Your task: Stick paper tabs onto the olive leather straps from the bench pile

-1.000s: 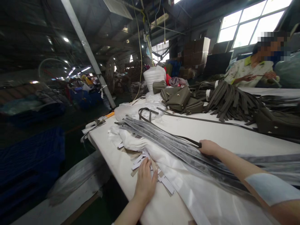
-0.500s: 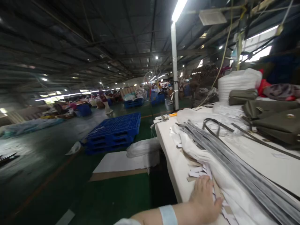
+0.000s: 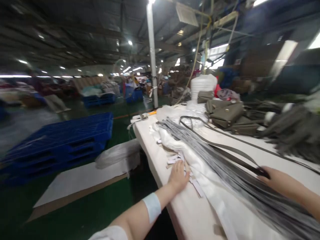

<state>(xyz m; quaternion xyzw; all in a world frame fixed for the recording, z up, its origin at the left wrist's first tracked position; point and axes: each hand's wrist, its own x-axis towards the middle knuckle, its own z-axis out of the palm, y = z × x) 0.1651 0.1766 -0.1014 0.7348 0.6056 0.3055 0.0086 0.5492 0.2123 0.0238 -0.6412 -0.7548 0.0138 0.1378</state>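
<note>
Workshop desk (image 3: 187, 213): right hand (image 3: 277, 180) back in view, gripping a dark strap (image 3: 232, 146)

Blue pallets (image 3: 75, 133) stand on the green floor (image 3: 105, 206) left of the white-covered desk. Half a second ago only the left hand (image 3: 178, 176) showed; now the view has swung right and both do. The right hand's fingers are closed on the strap's near end. The strap bows up more than a second ago, so it is held partly clear of the grey strip bundle (image 3: 212, 160). The left hand stays on the paper strips (image 3: 196, 186) near the desk's left edge, fingers outstretched, thumb apart, closed on nothing that shows.

Counted: two hands, one white foam roll (image 3: 202, 85), at least three olive bags (image 3: 225, 113). Two strap lengths meet at the right hand; one looped strap or two, I cannot tell. Paper strips overlap too much to count.
</note>
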